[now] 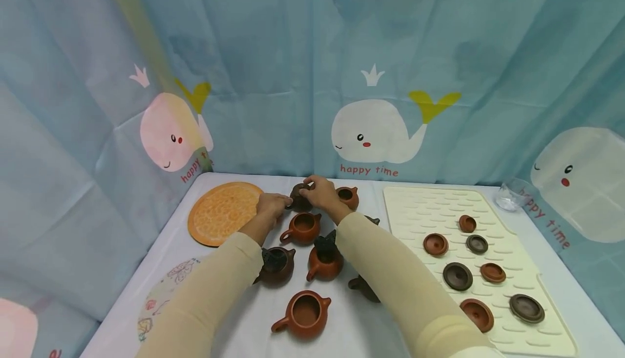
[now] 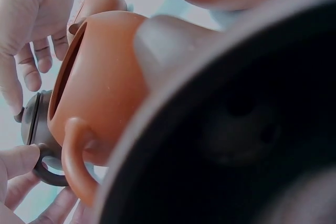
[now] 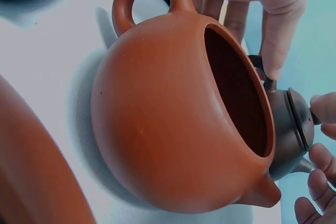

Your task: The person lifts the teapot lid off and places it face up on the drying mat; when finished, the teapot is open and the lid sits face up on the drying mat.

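At the back of the table a small dark brown teapot (image 1: 299, 199) stands with its lid (image 3: 300, 119) seated on the rim. My left hand (image 1: 269, 210) pinches its handle (image 2: 50, 176) between thumb and fingers. From the other side, my right hand (image 1: 321, 192) holds the lid's small knob (image 3: 315, 117), its other fingers spread beside the pot. Just in front is a lidless reddish-brown teapot (image 1: 304, 228), its open mouth showing in the right wrist view.
More teapots stand around my forearms, including a red-brown one (image 1: 305, 314) in front and a dark one (image 1: 275, 267). Several loose lids lie on a cream mat (image 1: 405, 206) at right, near a clear glass (image 1: 510, 198). A round orange mat (image 1: 224, 214) lies at left.
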Demonstrator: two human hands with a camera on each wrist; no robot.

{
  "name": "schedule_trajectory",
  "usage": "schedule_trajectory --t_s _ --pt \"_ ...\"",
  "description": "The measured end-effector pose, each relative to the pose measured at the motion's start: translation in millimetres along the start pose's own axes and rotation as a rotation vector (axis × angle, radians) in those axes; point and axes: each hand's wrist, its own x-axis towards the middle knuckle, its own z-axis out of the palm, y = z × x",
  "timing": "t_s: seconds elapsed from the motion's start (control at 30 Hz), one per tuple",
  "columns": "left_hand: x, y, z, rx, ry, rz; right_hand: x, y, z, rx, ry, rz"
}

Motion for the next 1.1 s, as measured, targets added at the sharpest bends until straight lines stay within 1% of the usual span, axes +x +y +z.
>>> schedule_trajectory --t_s 0.17,0.47,0.63,0.8,0.9,1.0,1.1 --pt "0.9 1.4 0.8 0.001 0.002 0.011 3.5 -0.7 2.2 -0.013 0.033 0.012" --pt "0.7 1.7 1.2 0.0 0.014 0.004 4.2 -2.0 4.1 -0.027 0.045 0.01" --pt "1.4 1.8 3.1 0.009 0.018 -0.009 3.7 -2.8 3.1 -0.019 0.035 0.024" --pt "1.7 2.6 3.4 0.018 0.016 -0.011 6.5 -2.2 2.4 -0.035 0.051 -0.02" --pt "2.1 1.8 3.0 0.023 0.014 -0.022 7.6 -1.9 3.1 -0.054 0.043 -0.049" --pt "1.8 0.9 2.4 0.035 0.018 -0.025 7.3 -2.1 3.8 -0.057 0.023 -0.054" --pt "0.8 0.9 1.7 0.04 0.02 -0.016 6.1 -2.0 3.3 -0.064 0.037 -0.063"
